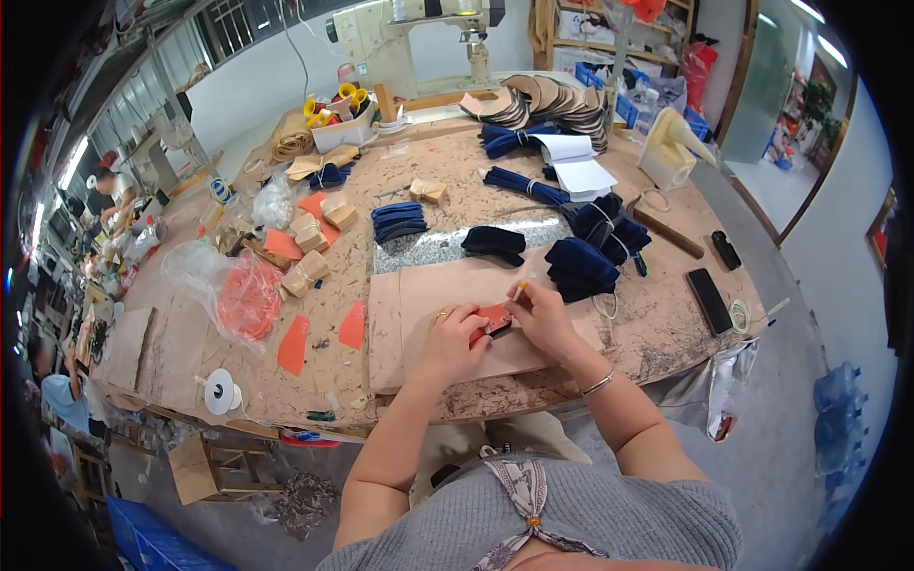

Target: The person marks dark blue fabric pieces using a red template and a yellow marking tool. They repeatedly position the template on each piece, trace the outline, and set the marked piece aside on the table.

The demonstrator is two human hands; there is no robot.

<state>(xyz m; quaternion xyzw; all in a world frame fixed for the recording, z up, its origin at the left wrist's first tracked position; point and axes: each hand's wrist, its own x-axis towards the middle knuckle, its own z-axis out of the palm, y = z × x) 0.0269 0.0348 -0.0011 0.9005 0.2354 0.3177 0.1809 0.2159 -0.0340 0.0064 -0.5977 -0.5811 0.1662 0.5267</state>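
Observation:
Low on the work board (405, 357), my left hand (455, 341) presses a small orange-red template piece (493, 314) down with its fingers. A dark piece (499, 330) shows under the template's edge. My right hand (545, 319) pinches a slim yellow-and-white pencil-like stick (520, 289) just beside the template; its lower tip is hidden by the fingers. Just beyond both hands lies a stack of dark navy fabric pieces (493, 243). To the right sit more navy bundles (581, 268), close to my right hand.
Loose orange pieces (293, 344), a plastic bag with orange contents (249, 300) and a white thread spool (222, 391) lie left. A phone (708, 302), a wooden stick (668, 233) and an open notebook (579, 169) are right. Behind stands a sewing machine (381, 48).

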